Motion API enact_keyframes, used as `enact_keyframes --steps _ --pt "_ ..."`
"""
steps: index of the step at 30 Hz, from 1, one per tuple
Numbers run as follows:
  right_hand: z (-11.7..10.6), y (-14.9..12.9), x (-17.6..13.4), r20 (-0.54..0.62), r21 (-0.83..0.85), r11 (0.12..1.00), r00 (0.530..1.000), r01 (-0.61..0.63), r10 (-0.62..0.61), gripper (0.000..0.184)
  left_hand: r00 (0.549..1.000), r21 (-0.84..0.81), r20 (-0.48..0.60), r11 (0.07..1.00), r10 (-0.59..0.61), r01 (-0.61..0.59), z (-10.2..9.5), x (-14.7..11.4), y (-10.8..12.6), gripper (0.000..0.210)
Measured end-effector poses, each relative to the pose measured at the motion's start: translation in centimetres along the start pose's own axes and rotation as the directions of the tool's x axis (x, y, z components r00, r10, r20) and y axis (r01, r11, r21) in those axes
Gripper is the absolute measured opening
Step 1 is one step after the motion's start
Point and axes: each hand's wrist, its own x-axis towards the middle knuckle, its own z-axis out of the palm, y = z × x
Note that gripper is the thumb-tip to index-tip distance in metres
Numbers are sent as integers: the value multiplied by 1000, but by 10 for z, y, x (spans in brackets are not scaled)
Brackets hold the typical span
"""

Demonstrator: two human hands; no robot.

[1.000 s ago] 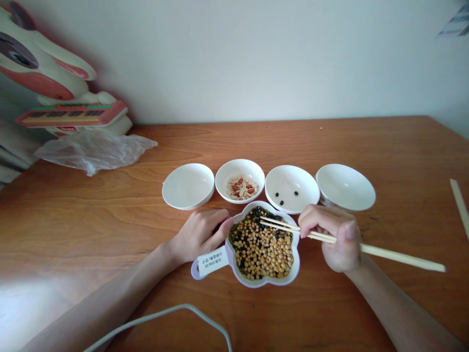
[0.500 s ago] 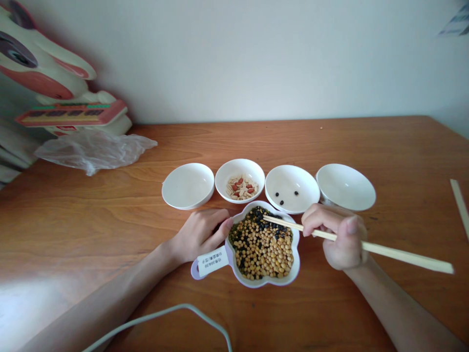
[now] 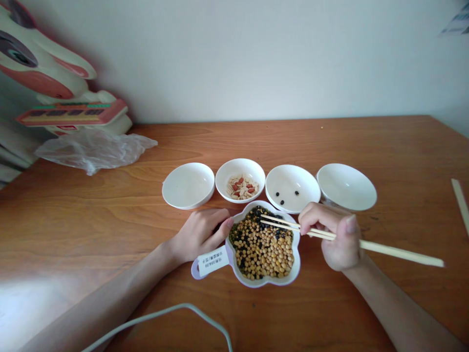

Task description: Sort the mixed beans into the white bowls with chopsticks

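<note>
My left hand (image 3: 203,234) grips the upper left rim of a lilac flower-shaped bowl (image 3: 296,259), thumb at the edge. Mixed beans fill it: yellow soybeans (image 3: 278,256), black beans (image 3: 258,212) and small green ones along the left. A printed label (image 3: 213,260) covers its handle. In my right hand (image 3: 335,234) is a pair of wooden chopsticks (image 3: 399,253), their tips slightly apart over the black beans. Behind the bowl stands a row of white bowls. One white bowl (image 3: 304,181) contains three black beans; another white bowl (image 3: 227,171) contains peanuts.
The leftmost white bowl (image 3: 186,183) and the rightmost white bowl (image 3: 346,186) show bare insides. A clear plastic bag (image 3: 97,151) and a toy keyboard (image 3: 73,115) lie back left. A pale cable (image 3: 164,312) crosses the front. A pale strip (image 3: 460,205) lies at the right edge.
The chopstick tips have parted and shifted slightly left over the black beans. My right hand has moved a little left with them. My left hand and the bowls stay put.
</note>
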Motion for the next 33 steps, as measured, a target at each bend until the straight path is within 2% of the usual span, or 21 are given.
enact_keyframes --steps 4,13,22,28,33 --pt "1 7 -5 8 23 1000 1000 21 -21 68 1000 -2 -2 1000 -3 3 1 0 -1 33" --pt "-1 -4 -2 -95 4 999 994 53 -52 72 1000 -7 -3 1000 5 -5 1 1 -1 33" --pt "-18 -8 4 -354 41 998 934 57 -39 77 1000 -7 9 1000 -10 10 -1 -1 -1 35" --pt "-24 -2 7 -365 42 996 929 81 -60 74 1000 -8 15 1000 -17 17 -1 -1 -1 34" --pt "-19 -7 8 -378 59 998 926 36 -11 73 1000 -14 13 1000 -18 18 0 -1 -1 33"
